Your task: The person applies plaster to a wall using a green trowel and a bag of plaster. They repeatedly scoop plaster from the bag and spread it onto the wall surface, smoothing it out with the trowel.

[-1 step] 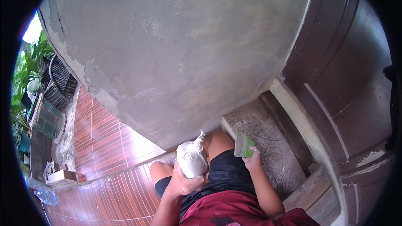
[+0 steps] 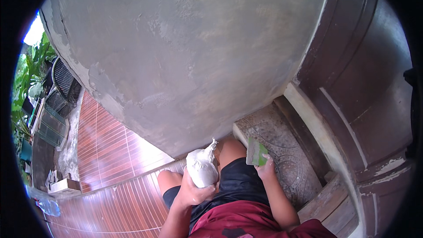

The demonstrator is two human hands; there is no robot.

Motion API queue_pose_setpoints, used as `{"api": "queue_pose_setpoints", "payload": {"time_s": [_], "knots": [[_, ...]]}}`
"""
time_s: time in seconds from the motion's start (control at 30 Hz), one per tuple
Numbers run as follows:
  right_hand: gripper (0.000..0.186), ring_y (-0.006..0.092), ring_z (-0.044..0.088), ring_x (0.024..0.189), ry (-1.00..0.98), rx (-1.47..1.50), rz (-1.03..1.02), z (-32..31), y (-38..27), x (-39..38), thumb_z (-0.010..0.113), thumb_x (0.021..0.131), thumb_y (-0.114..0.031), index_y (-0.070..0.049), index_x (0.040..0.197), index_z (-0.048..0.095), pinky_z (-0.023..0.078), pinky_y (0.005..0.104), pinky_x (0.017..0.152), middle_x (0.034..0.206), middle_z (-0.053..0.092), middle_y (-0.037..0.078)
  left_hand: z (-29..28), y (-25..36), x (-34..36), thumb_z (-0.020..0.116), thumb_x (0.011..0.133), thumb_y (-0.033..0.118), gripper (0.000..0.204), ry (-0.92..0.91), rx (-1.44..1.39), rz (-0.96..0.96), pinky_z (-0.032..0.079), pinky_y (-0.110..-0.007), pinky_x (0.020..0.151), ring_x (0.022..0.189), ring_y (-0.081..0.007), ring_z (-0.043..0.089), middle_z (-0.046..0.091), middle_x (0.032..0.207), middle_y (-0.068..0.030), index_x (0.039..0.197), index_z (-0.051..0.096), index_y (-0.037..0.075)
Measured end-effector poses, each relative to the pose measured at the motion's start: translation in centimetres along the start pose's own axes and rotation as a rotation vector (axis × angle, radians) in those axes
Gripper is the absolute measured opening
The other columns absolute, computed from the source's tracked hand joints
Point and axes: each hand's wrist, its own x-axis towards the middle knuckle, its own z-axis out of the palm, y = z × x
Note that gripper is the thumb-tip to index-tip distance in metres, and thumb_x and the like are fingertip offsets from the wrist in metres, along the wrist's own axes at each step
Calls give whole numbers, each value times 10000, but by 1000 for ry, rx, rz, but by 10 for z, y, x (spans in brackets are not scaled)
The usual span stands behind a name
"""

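My left hand [image 2: 196, 192] is wrapped round the lower part of a white plastic bag [image 2: 202, 172] above my lap. The bag is bulging, and its twisted neck points up and to the right. In my right hand [image 2: 266, 169], held over my right thigh, is a flat green putty scraper [image 2: 256, 152] with a greyish smear along its left side. White residue shows on the fingers of this hand. Both hands are apart from the grey plastered wall [image 2: 185, 53] in front of me.
A patterned stone step [image 2: 282, 150] lies to my right, beside a dark brown wooden door [image 2: 352, 75]. Reddish striped floor [image 2: 119, 202] spreads to the left. Farther left are a black woven chair [image 2: 66, 79], a plastic bottle [image 2: 48, 208] and plants [image 2: 28, 70].
The twisted neck of the white bag leans slightly farther right. Both hands keep their places and their holds.
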Motion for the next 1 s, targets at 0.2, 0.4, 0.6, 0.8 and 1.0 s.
{"api": "queue_pose_setpoints", "payload": {"time_s": [0.2, 0.4, 0.6, 0.8, 1.0], "knots": [[338, 229, 573, 1088, -144, 50, -47, 73, -11, -57, 560, 834, -120, -61, 1166, 538, 471, 365, 895, 1167, 590, 90, 3, -35, 0, 662, 674, 39, 446, 41, -148, 36, 482, -278, 624, 702, -156, 579, 580, 832, -72, 1078, 481, -12], [290, 172, 596, 957, -228, 48, -105, 139, -21, -114, 563, 837, -75, -70, 1126, 546, 489, 276, 808, 1088, 598, 53, 19, -66, -7, 726, 693, 57, 539, 23, -122, -31, 489, -294, 703, 796, -160, 597, 597, 898, -74, 1161, 466, -4], [303, 124, 588, 906, -275, -21, -40, 154, -15, -142, 631, 835, -28, -81, 1120, 546, 492, 258, 777, 1045, 595, 21, 32, -78, 0, 757, 667, 147, 703, 11, 217, 154, 487, -280, 722, 819, -127, 582, 601, 959, -65, 1268, 429, -15], [321, 133, 597, 933, -303, -252, -129, 147, -1, -154, 633, 871, -85, -74, 1174, 529, 511, 273, 779, 1053, 595, 27, 29, -75, -1, 733, 686, 125, 727, 57, 185, -52, 484, -280, 751, 840, -130, 585, 602, 973, -45, 1320, 412, -27], [253, 172, 530, 1004, -280, -231, -710, 167, -38, -163, 493, 950, -184, -36, 1155, 502, 450, 325, 874, 1091, 534, 99, 33, -67, 0, 687, 664, 96, 617, 165, 18, 45, 497, -288, 782, 846, -135, 597, 633, 1085, -104, 1235, 495, -41]]}}
